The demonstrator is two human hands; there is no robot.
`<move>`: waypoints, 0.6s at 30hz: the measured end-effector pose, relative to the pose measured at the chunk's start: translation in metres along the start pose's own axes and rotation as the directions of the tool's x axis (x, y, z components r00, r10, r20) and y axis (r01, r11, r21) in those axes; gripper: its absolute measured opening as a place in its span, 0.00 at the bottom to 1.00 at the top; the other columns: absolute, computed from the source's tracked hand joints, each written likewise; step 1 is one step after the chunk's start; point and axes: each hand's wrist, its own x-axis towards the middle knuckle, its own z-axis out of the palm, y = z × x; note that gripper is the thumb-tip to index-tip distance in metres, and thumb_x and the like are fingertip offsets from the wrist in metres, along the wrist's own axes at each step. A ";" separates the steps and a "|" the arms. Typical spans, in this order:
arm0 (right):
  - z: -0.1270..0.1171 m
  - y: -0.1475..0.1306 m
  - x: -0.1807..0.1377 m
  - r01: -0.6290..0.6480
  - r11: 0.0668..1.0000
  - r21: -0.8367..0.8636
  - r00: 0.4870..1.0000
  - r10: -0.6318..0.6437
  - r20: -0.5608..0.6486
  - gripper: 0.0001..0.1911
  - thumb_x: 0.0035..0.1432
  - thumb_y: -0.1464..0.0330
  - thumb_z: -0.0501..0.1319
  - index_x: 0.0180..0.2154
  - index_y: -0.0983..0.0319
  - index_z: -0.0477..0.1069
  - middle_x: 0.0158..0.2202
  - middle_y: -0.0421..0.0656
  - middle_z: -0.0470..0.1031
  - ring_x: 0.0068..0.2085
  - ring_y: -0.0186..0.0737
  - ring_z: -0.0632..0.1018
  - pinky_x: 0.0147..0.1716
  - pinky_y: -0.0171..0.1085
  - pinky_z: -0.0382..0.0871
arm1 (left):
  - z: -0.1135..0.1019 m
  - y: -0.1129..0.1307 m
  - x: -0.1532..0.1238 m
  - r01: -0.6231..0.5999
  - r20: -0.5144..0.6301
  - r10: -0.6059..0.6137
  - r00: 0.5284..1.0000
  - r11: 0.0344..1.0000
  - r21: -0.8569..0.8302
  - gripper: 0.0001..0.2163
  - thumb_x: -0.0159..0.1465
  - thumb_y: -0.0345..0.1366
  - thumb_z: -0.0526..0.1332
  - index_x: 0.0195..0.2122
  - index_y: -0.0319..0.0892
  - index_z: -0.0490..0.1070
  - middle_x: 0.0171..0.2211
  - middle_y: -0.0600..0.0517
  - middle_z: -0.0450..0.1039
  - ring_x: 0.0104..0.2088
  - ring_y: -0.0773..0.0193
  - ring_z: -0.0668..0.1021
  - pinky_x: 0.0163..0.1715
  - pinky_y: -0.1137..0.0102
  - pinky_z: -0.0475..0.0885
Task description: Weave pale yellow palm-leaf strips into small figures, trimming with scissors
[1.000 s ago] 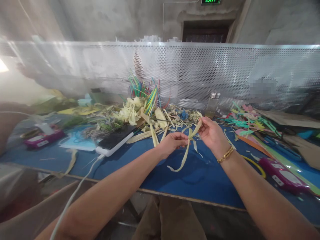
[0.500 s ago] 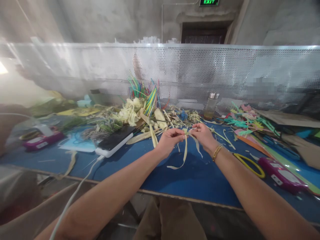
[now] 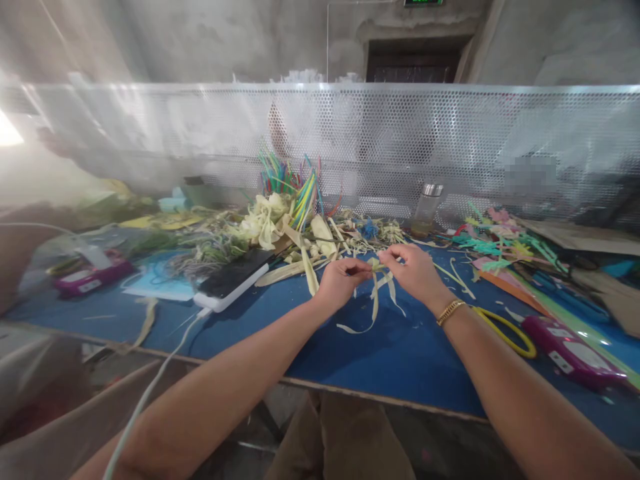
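Stretching from left to right, the blue tabletop (image 3: pixel 340 360) fronts a perforated metal screen (image 3: pixel 390 133), with a rough grey wall (image 3: pixel 200 40) on the far side and a dark doorway (image 3: pixel 415 63) right of centre. At left sit a glossy purple box (image 3: pixel 93 279) and a flat black-and-white device (image 3: pixel 233 283) with a white cable (image 3: pixel 160 370); next, crinkled cream husks (image 3: pixel 267 223) heap below thin bright straws (image 3: pixel 305 200). Near the centre, the left hand (image 3: pixel 337 283) pinches a limp, ribbon-like strip (image 3: pixel 375 308) between closed thumb and fingers—the right hand (image 3: pixel 413 270) pinches it too, and its loose ends dangle above the table. Farther right are a clear bottle (image 3: pixel 425 212) and a yellow loop (image 3: pixel 505 330). A second ago the right fingers held the strip raised; now they are lower, close to the left fingertips.
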 end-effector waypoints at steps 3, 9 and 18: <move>0.001 0.001 -0.001 -0.056 0.998 -0.012 0.998 0.056 0.040 0.20 0.59 0.55 0.56 0.20 0.58 0.72 0.22 0.41 0.73 0.27 0.38 0.71 0.29 0.38 0.58 | -0.001 0.000 0.000 0.010 -0.008 -0.010 1.000 1.000 0.022 0.05 0.47 0.35 0.68 0.25 0.40 0.78 0.23 0.52 0.74 0.24 0.68 0.69 0.27 0.72 0.63; 0.006 0.002 -0.002 -0.040 0.984 0.171 0.996 0.024 0.090 0.13 0.52 0.54 0.63 0.25 0.55 0.77 0.28 0.41 0.77 0.32 0.41 0.74 0.34 0.40 0.64 | -0.001 0.000 0.000 0.022 0.026 -0.023 0.999 0.999 0.024 0.06 0.47 0.36 0.68 0.23 0.40 0.77 0.20 0.54 0.71 0.21 0.70 0.66 0.24 0.73 0.59; 0.005 -0.005 0.001 0.168 0.985 0.021 0.980 -0.170 0.102 0.07 0.57 0.65 0.60 0.31 0.53 0.78 0.32 0.42 0.78 0.37 0.44 0.72 0.41 0.44 0.61 | 0.001 0.003 -0.002 0.124 0.046 -0.121 0.992 0.990 -0.068 0.09 0.45 0.38 0.70 0.24 0.38 0.77 0.18 0.55 0.68 0.21 0.71 0.65 0.23 0.73 0.59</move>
